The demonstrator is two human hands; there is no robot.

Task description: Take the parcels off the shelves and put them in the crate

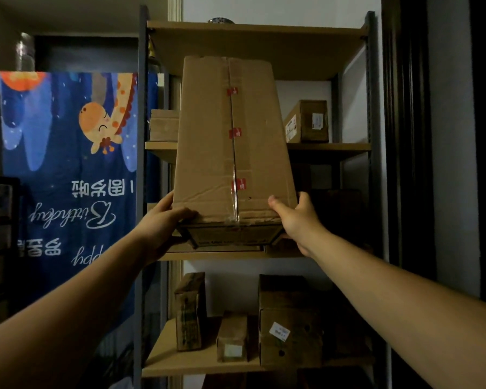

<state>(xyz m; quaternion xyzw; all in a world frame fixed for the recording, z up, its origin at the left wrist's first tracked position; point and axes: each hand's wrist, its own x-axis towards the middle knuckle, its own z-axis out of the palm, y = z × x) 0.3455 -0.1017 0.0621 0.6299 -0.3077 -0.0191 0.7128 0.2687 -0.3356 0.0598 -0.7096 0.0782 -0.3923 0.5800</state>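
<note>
Both hands, left (163,220) and right (298,217), grip the parcel (233,141) between them.

— Where is free room seen around the large box (230,141)?
— To its right, an open gap is left above the second shelf board (331,148), as far as the small carton (310,120) at the back. On the left, the way is closed by stacked flat cartons (164,126) just beside the left post (142,108).
— And above?
— Little room is seen under the top board (253,46).
— Lower down?
— The bottom shelf (163,357) is crowded by an upright parcel (190,313), a low parcel (232,339) and a big carton (289,321); only narrow gaps are left between them, with bare board at the front left
</note>
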